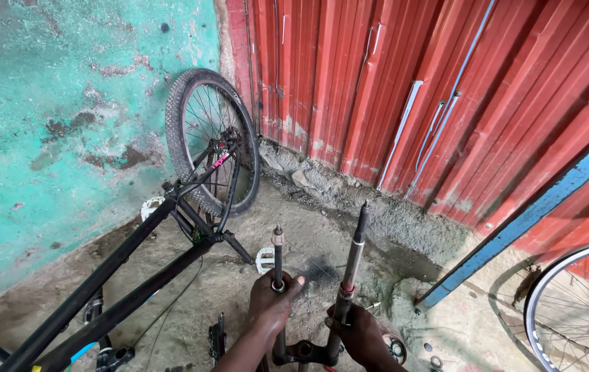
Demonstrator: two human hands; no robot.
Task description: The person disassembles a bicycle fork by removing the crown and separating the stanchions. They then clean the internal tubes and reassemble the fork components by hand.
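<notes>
Standing almost straight up, the bike fork (311, 303) is low in the middle of the view, between the two hands. Its two long legs point up and away from the person, toward the red wall. The legs lean a little to the right at the top. The right leg is taller than the left one. At the bottom a black bridge joins the two legs.

The fork is dark and looks worn. The legs are thin metal tubes with small caps on top. The right leg has a red ring around it partway down, just above the hand.

The left hand (271, 303) is wrapped around the left leg, fingers closed on it, with the thumb up near a ring on the tube. The right hand (360, 334) is closed around the lower part of the right leg.

To the left lies a black bike frame (136, 269), stretched out over the dirt floor (239, 275). Its back wheel (211, 141) stands up against the green wall (53, 117). A white pedal (265, 260) sits on the ground just behind the fork. Another wheel (577, 303) with a silver rim shows at the right edge, near a blue beam (529, 213) that leans on the red metal wall (411, 83).
</notes>
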